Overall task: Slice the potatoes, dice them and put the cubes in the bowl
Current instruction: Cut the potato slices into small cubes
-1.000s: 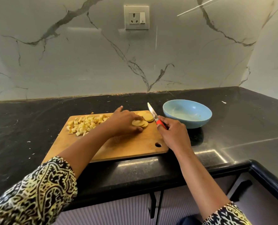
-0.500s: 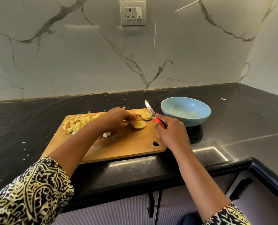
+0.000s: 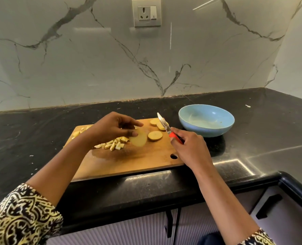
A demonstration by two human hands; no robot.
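A: What is counted on the cutting board (image 3: 129, 163)?
B: One slice (image 3: 139, 140) pinched in the left hand (image 3: 111, 129), lifted since earlier; three slices (image 3: 155, 135) lying flat; cubes (image 3: 114, 145) in a loose pile, uncounted.
A: And the knife (image 3: 166, 127)?
B: Clasped by the right hand (image 3: 187, 147), near the board's right edge. The bowl (image 3: 206, 120) is kept just beyond on the worktop (image 3: 261, 138), with open room around.

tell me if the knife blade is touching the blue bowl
Apart. In the head view the knife, held in the right hand, points over the slices on the cutting board, with dark counter visible between blade and blue bowl.
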